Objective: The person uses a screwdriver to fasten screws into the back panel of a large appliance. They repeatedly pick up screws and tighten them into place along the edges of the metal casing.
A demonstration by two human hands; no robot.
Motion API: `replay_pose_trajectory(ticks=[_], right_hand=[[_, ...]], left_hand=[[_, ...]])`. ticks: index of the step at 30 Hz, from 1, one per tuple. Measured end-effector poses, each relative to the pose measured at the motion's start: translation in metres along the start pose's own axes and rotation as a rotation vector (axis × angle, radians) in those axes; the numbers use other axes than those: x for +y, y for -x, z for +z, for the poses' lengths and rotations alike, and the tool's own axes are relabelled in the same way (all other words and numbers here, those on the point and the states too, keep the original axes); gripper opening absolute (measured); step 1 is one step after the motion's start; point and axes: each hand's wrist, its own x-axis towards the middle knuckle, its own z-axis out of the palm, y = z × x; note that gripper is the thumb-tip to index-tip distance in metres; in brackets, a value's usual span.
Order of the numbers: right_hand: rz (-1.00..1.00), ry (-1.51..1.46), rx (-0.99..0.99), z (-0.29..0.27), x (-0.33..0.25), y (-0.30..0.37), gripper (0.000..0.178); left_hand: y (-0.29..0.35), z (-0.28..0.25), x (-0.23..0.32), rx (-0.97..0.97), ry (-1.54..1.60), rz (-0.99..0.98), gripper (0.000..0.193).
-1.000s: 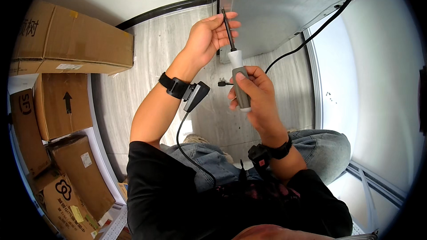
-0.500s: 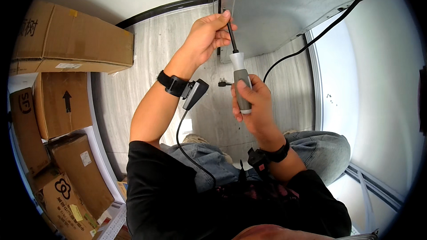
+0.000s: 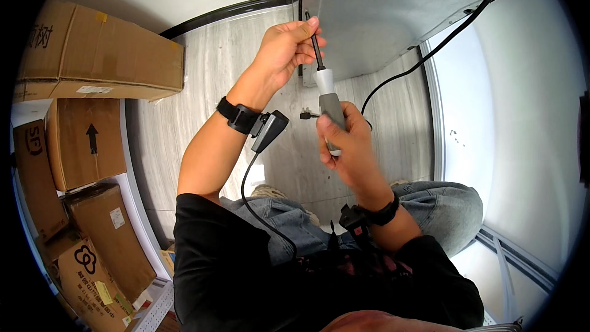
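A screwdriver [image 3: 326, 89] with a grey handle, white collar and dark shaft points up at the edge of a grey metal panel [image 3: 381, 12]. My right hand [image 3: 344, 147] is wrapped around the handle. My left hand [image 3: 286, 49] pinches the shaft near its tip, close to the panel's dark left edge strip [image 3: 301, 0]. Both wrists wear black straps; a small black device [image 3: 268, 130] with a cable hangs from the left one.
A black power cable [image 3: 430, 52] runs across the panel down to a plug [image 3: 307, 114] on the wood-look floor [image 3: 203, 86]. Several cardboard boxes [image 3: 92, 55] are stacked on the left. A white appliance wall [image 3: 522, 117] stands on the right. My knees in jeans [image 3: 430, 209] are below.
The screwdriver and both hands have moved up a little toward the panel edge; the left fingers now sit nearer the shaft's tip.
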Motion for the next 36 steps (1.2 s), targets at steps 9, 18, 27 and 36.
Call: replay_pose_trajectory(ticks=[9, 18, 27, 36], right_hand=[[0.080, -0.431, -0.363, -0.025, -0.001, -0.019, 0.050], [-0.223, 0.103, 0.002, -0.006, 0.009, -0.014, 0.028], [0.021, -0.423, -0.169, -0.026, 0.010, -0.023, 0.034], [-0.085, -0.122, 0.029, -0.008, 0.014, -0.019, 0.034]], left_hand=[[0.013, 0.010, 0.004, -0.098, 0.076, 0.028, 0.024], [0.007, -0.001, -0.002, 0.016, -0.060, 0.033, 0.018], [0.008, -0.004, 0.000, -0.117, -0.025, 0.042, 0.022], [0.009, 0.002, -0.005, 0.038, -0.057, 0.057, 0.012]])
